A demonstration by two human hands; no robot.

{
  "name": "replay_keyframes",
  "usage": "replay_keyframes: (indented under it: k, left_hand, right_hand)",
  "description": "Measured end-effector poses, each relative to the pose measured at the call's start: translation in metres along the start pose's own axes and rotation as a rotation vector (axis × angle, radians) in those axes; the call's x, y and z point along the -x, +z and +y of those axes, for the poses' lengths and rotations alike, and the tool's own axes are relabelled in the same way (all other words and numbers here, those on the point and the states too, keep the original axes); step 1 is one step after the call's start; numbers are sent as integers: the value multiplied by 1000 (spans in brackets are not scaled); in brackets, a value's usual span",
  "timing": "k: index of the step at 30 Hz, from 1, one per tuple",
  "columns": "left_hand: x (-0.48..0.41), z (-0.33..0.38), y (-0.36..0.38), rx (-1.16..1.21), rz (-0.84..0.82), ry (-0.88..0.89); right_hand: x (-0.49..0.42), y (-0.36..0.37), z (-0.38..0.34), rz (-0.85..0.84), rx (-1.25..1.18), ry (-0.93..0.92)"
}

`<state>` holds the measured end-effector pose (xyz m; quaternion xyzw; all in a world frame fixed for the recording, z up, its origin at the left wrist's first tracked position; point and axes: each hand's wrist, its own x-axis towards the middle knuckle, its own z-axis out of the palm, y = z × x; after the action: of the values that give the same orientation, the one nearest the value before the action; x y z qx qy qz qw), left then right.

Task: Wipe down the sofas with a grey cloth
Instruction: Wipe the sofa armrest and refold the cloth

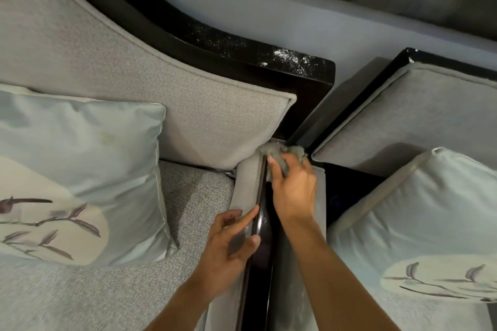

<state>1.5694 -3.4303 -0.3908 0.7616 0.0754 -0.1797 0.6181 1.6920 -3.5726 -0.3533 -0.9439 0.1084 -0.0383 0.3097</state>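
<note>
here the grey cloth [282, 154] is seen bunched at the far end of the left sofa's armrest [246, 185], where its glossy dark rail [262, 226] meets the back cushion [188, 105]. it is gripped by the right hand [293, 191], fingers curled round it. the left hand [231, 247] is rested on the grey padding, fingers loosely spread and holding nothing, index tip and thumb touching the rail's edge. a leaf-patterned pillow [80, 177] is propped on the seat. a second sofa [403, 121] is set close by on the right.
</note>
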Motion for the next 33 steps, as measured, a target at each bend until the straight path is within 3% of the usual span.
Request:
replay_keyframes:
  k: [4, 9, 15, 28, 33]
  left_hand:
    - [0, -2, 0, 10, -14, -4]
    - [0, -1, -1, -12, -12, 15]
    - [-1, -4, 1, -22, 14, 35]
    - [-3, -5, 3, -48, 27, 61]
    - [-4, -8, 3, -29, 37, 58]
  right_hand:
    - [-10, 7, -6, 30, -75, 33]
    - [29, -3, 15, -82, 12, -134]
    - [-14, 6, -3, 22, -22, -32]
    - [-1, 7, -1, -40, 95, 48]
    - [12, 3, 11, -80, 158, -1]
